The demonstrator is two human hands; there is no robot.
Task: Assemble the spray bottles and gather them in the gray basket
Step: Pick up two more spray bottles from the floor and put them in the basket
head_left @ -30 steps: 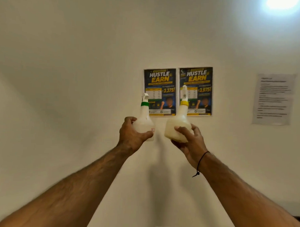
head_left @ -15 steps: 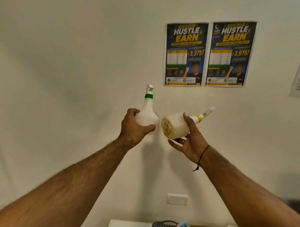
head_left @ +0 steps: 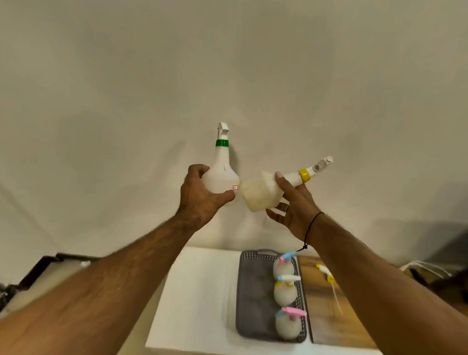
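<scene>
Now we grip two assembled bottles, green-collared bottle [head_left: 220,174] in left hand [head_left: 200,197], yellow-collared bottle [head_left: 264,190] across right fingers [head_left: 285,185]; next, basket [head_left: 250,297] below

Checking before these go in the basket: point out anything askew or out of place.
A loose spray head with its tube lies on the wooden surface, outside the gray basket. The yellow-collared bottle is tilted in the right hand.

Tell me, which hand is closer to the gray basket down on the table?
Right. The right hand, holding the yellow-collared bottle, is up above the gray basket. The left hand, holding the green-collared bottle, is equally high but further left.
</scene>
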